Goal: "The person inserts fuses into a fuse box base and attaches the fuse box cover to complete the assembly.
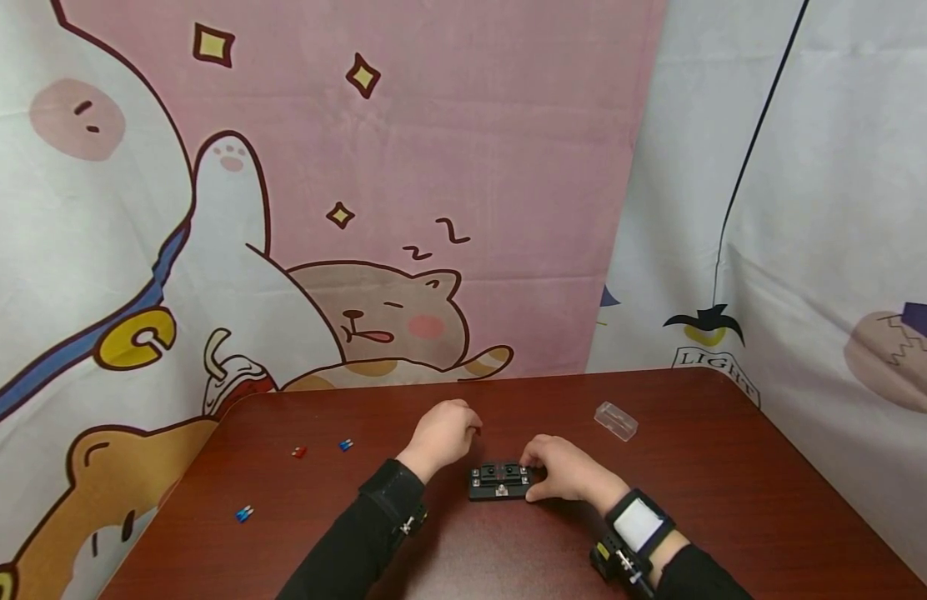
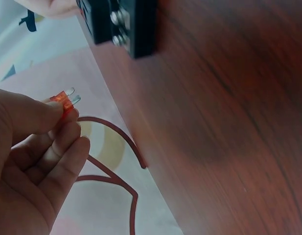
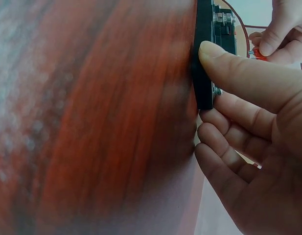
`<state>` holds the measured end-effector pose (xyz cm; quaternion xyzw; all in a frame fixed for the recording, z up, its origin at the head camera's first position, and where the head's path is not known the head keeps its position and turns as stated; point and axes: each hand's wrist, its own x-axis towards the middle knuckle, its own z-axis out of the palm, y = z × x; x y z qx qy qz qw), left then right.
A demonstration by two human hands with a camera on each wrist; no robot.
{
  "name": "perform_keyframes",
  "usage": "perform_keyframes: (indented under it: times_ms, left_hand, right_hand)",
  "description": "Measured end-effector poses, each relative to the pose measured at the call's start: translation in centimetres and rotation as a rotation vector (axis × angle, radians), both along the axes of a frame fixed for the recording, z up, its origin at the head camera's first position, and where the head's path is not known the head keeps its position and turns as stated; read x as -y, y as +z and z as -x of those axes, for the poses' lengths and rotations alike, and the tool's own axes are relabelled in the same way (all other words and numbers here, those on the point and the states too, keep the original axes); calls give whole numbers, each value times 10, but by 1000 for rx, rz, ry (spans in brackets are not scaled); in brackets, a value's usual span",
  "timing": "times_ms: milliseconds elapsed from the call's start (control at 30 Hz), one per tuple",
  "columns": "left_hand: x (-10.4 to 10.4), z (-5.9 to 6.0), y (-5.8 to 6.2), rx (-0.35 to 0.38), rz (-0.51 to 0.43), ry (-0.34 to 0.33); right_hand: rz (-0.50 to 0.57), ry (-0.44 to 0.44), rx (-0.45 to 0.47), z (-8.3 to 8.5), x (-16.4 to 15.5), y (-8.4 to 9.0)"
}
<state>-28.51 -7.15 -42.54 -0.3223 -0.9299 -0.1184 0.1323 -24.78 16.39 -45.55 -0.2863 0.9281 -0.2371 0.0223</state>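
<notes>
A small red blade fuse (image 2: 64, 101) is pinched between the thumb and fingers of my left hand (image 1: 443, 435), its two metal prongs sticking out past the fingertips. That hand hovers just beyond the far left corner of a black fuse block (image 1: 480, 492), which has metal screw terminals. My right hand (image 1: 572, 475) grips the right end of the block, thumb (image 3: 214, 55) on the near side and fingers on the far side. The block lies on the table. In the right wrist view the red fuse shows beyond the block, apart from it.
On the left of the brown table (image 1: 704, 475) lie a red fuse (image 1: 299, 452), a blue fuse (image 1: 347, 445) and another blue fuse (image 1: 244, 513). A clear plastic cover (image 1: 617, 421) lies at the back right. Printed curtains (image 1: 508, 167) hang behind the table.
</notes>
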Motion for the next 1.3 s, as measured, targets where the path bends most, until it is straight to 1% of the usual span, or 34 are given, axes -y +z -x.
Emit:
perform_keyframes:
  times_ms: [267, 467, 733, 933, 1300]
  left_hand:
    - [-13, -8, 0, -1, -46, -56]
    - [-21, -13, 2, -6, -53, -98]
    - [-31, -20, 1, 14, -5, -97]
    - [-37, -21, -1, -7, 51, -104]
    - [-43, -23, -8, 14, 56, -115]
  right_hand:
    - [7, 6, -23, 1, 0, -2]
    - [8, -5, -17, 1, 0, -2]
    - [12, -5, -6, 0, 0, -1]
    - [16, -15, 9, 1, 0, -1]
    - [19, -2, -8, 2, -1, -4]
